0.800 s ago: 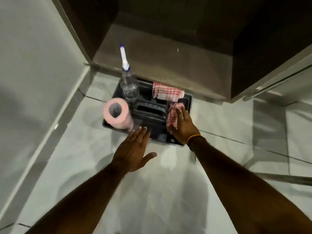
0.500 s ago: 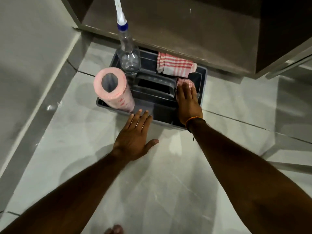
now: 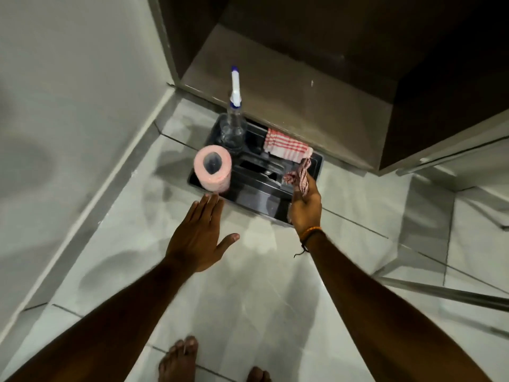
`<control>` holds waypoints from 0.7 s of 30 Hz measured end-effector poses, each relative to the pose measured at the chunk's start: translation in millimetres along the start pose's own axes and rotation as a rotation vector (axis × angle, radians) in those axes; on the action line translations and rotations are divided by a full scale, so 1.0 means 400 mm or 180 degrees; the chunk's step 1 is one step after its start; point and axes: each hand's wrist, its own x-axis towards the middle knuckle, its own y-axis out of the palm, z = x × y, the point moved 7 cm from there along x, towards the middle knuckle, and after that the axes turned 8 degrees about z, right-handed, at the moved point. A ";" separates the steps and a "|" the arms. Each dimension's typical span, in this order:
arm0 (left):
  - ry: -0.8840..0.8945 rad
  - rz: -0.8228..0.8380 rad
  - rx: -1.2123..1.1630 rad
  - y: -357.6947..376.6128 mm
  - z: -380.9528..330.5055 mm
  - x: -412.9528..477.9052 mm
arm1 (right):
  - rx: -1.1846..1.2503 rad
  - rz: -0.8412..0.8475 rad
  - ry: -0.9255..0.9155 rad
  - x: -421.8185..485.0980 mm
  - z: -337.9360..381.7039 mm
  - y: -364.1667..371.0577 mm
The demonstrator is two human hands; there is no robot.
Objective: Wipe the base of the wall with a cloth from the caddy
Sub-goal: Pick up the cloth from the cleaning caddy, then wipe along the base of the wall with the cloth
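Right hand (image 3: 305, 205) pinched bunched checked cloth (image 3: 299, 174) above caddy (image 3: 256, 193) right end; limp, light, best gripped mid-bunch. Left hand (image 3: 199, 238) spread flat, empty, near caddy.

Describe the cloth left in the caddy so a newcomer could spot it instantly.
On the tiled floor, against the dark cabinet, sits a black caddy. The folded cloth lies at its far right corner. Unlike the crumpled cloth in the right hand, it lies flat and untouched.
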 end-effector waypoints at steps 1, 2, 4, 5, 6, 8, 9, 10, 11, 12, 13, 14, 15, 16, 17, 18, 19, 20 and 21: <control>-0.0073 -0.0010 0.0000 -0.020 0.019 -0.040 | -0.0001 0.0062 0.0013 -0.039 0.024 0.016; -0.0149 -0.0011 -0.0011 -0.033 0.042 -0.079 | -0.0019 0.0126 0.0006 -0.074 0.043 0.035; -0.0281 -0.0058 -0.0063 -0.051 0.089 -0.153 | -0.0140 0.0258 -0.0072 -0.139 0.082 0.078; -0.0357 -0.0086 -0.0107 -0.056 0.118 -0.194 | -0.0232 0.0337 -0.0106 -0.173 0.103 0.108; -0.0435 -0.0115 -0.0146 -0.059 0.149 -0.233 | -0.0275 0.0425 -0.0139 -0.205 0.115 0.143; -0.0594 -0.0180 -0.0216 -0.048 0.214 -0.311 | -0.0368 0.0642 -0.0222 -0.261 0.128 0.225; -0.0660 -0.0196 -0.0243 -0.037 0.242 -0.343 | -0.0435 0.0754 -0.0282 -0.286 0.133 0.263; -0.0755 -0.0202 -0.0289 -0.019 0.275 -0.378 | -0.0481 0.0889 -0.0333 -0.307 0.125 0.311; -0.0862 -0.0202 -0.0349 0.002 0.309 -0.409 | -0.0545 0.1045 -0.0386 -0.326 0.120 0.360; -0.0977 -0.0190 -0.0418 0.027 0.343 -0.437 | -0.0590 0.1192 -0.0452 -0.343 0.113 0.411; -0.1095 -0.0196 -0.0480 0.055 0.378 -0.464 | -0.0631 0.1341 -0.0517 -0.359 0.108 0.463; -0.1192 -0.0193 -0.0537 0.082 0.406 -0.483 | -0.0647 0.1463 -0.0580 -0.366 0.094 0.507; -0.1291 -0.0186 -0.0602 0.119 0.438 -0.504 | -0.0711 0.1586 -0.0637 -0.373 0.078 0.557; -0.1382 -0.0170 -0.0663 0.158 0.468 -0.524 | -0.0804 0.1686 -0.0731 -0.369 0.052 0.610; -0.1466 -0.0146 -0.0735 0.202 0.495 -0.542 | -0.0929 0.1765 -0.0905 -0.368 0.033 0.662; -0.1556 -0.0115 -0.0816 0.250 0.521 -0.559 | -0.1050 0.1854 -0.1120 -0.366 0.009 0.715; -0.1631 -0.0103 -0.0892 0.293 0.541 -0.572 | -0.1189 0.1925 -0.1341 -0.362 -0.010 0.762; -0.1702 -0.0115 -0.0957 0.336 0.559 -0.585 | -0.1350 0.1958 -0.1529 -0.349 -0.039 0.808; -0.1769 -0.0125 -0.1001 0.387 0.581 -0.597 | -0.1578 0.1975 -0.1695 -0.335 -0.075 0.860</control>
